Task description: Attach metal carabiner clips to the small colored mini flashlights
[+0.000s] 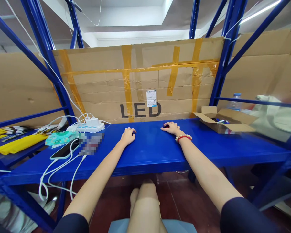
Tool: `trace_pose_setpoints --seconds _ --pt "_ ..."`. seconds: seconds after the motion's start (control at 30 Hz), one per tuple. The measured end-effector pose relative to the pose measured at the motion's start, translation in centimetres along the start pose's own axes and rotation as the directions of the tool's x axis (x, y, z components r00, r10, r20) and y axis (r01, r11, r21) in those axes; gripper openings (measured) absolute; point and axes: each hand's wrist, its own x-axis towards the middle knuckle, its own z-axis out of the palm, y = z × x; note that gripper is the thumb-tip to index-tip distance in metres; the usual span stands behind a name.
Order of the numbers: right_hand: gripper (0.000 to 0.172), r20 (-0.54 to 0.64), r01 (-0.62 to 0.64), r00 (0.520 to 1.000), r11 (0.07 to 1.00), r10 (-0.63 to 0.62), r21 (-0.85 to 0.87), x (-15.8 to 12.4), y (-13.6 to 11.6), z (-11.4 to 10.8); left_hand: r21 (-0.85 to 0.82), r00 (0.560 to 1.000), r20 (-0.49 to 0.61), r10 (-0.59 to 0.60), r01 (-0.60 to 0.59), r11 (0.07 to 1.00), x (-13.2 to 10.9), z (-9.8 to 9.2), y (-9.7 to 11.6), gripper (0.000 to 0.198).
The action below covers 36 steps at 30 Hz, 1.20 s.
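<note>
My left hand [128, 136] rests on the blue tabletop [145, 145], fingers loosely bent and thumb apart, with no object visible in it. Farther right, my right hand [171, 127] is closed around a small dark object [166, 126] near the back of the table. Most of that object is covered by the fingers, so its kind is unclear. A red and beaded bracelet [183, 138] circles my right wrist. The phone [66, 149] and a pixelated item [91, 144] lie to the left of my left hand.
A white power strip [91, 127] with chargers and cables sits at the back left, beside a teal packet [61, 138]. At the right stands an opened cardboard box [229, 121]. Taped cardboard [99, 90] walls the back edge; blue posts [221, 71] rise at both sides.
</note>
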Motion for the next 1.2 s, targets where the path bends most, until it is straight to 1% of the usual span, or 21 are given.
trace_pose_setpoints --seconds 0.17,0.3,0.33,0.4,0.47,0.53,0.6,0.63,0.7,0.77,0.83,0.9,1.0,1.07,1.13,1.2 --pt "0.055 -0.003 -0.059 0.998 0.998 0.059 -0.012 0.2 -0.1 0.4 -0.004 1.0 -0.005 -0.004 0.004 1.0 0.1 0.1 -0.1 0.028" --pt "0.052 -0.012 -0.086 0.996 0.995 0.086 -0.044 0.4 -0.3 0.4 -0.003 1.0 -0.004 -0.006 0.006 1.0 0.0 0.1 -0.1 0.027" --pt "0.054 -0.012 -0.096 0.995 0.994 0.095 -0.052 0.3 -0.4 0.3 -0.006 1.0 0.0 -0.001 0.001 1.0 0.0 0.0 -0.1 0.027" --pt "0.066 -0.022 -0.145 0.989 0.987 0.143 -0.074 0.1 -0.7 0.0 -0.013 1.0 0.008 0.009 -0.009 1.0 0.0 -0.1 -0.1 0.027" --pt "0.083 -0.045 -0.236 0.972 0.968 0.232 -0.09 -0.1 -1.0 -0.5 -0.021 1.0 0.006 0.011 -0.011 1.0 0.0 -0.1 -0.1 0.027" --pt "0.097 -0.062 -0.309 0.95 0.947 0.305 -0.089 -0.2 -1.2 -1.0 -0.026 1.0 -0.005 0.004 -0.004 1.0 0.0 0.0 -0.1 0.026" --pt "0.104 -0.072 -0.368 0.929 0.925 0.362 -0.092 0.0 -1.4 -1.6 -0.029 1.0 -0.01 0.0 0.0 1.0 0.0 0.0 -0.1 0.026" --pt "0.104 -0.075 -0.393 0.919 0.914 0.386 -0.101 0.1 -1.5 -1.9 -0.029 1.0 -0.01 0.001 -0.001 1.0 0.0 0.1 -0.1 0.026" --pt "0.097 -0.065 -0.444 0.896 0.887 0.439 -0.127 0.4 -1.6 -2.4 -0.027 1.0 -0.007 0.009 -0.009 1.0 0.0 0.1 -0.2 0.027" --pt "0.083 -0.037 -0.464 0.885 0.875 0.464 -0.137 0.7 -1.7 -2.8 -0.025 1.0 -0.004 0.018 -0.018 1.0 0.1 0.1 -0.2 0.027" --pt "0.07 -0.008 -0.462 0.885 0.877 0.465 -0.135 0.8 -1.7 -3.0 -0.022 1.0 -0.001 0.017 -0.017 1.0 0.1 0.1 -0.2 0.028" --pt "0.061 0.003 -0.449 0.891 0.882 0.454 -0.142 0.9 -1.5 -3.0 -0.016 1.0 0.003 0.007 -0.007 1.0 0.1 0.1 -0.2 0.028" --pt "0.058 -0.036 -0.415 0.909 0.891 0.416 -0.184 1.0 -0.9 -2.9 -0.015 1.0 0.015 0.0 0.001 1.0 0.0 0.0 0.0 0.028" --pt "0.056 -0.051 -0.412 0.91 0.885 0.411 -0.218 1.0 -0.7 -2.8 -0.018 1.0 0.025 -0.008 0.008 1.0 0.0 0.0 0.1 0.028" --pt "0.054 -0.043 -0.402 0.914 0.882 0.405 -0.247 0.9 -0.9 -2.6 -0.014 1.0 0.027 -0.003 0.004 1.0 -0.1 -0.1 0.1 0.028" --pt "0.051 -0.039 -0.385 0.921 0.885 0.389 -0.264 0.4 -1.7 -2.3 -0.007 1.0 0.026 0.006 -0.006 1.0 -0.1 -0.1 0.1 0.028"
